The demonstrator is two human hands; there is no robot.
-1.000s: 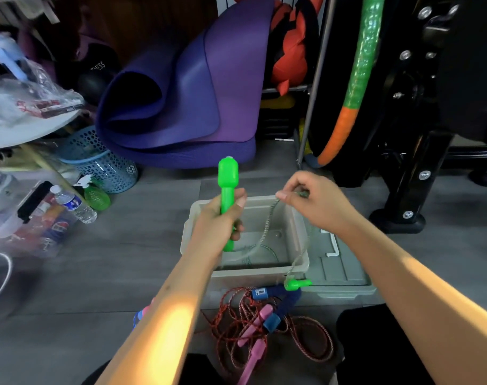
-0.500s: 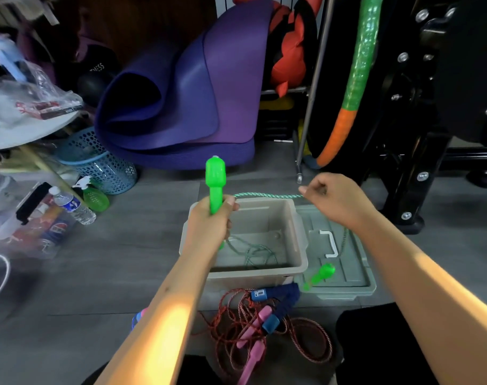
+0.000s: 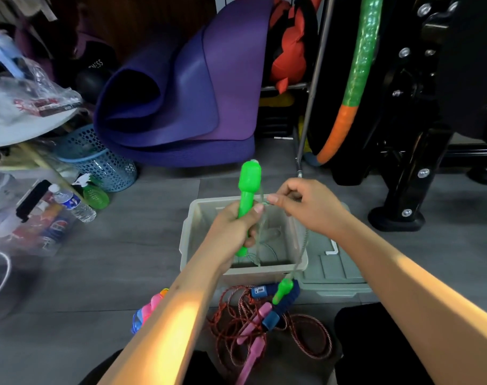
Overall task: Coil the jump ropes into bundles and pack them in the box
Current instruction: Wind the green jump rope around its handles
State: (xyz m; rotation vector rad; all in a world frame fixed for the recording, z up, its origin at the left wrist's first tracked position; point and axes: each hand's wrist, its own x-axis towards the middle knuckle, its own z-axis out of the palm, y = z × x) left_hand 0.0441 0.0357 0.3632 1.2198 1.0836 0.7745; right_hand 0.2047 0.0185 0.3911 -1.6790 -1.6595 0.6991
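Grey floor (image 3: pixel 142 259); L hand (image 3: pixel 234 226) grips green handle (image 3: pixel 247 190), R hand (image 3: pixel 306 209) pinches rope (image 3: pixel 302 251).

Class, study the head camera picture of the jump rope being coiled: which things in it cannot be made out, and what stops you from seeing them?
- Head view: the green rope is motion-blurred, so its number of loops is unclear.
- Head view: the left hand covers the middle of the green handle.
- Head view: the left forearm hides most of the pink and blue handles.
- Head view: the box lid is partly behind the right forearm.
- Head view: the bottle label is too small to read.
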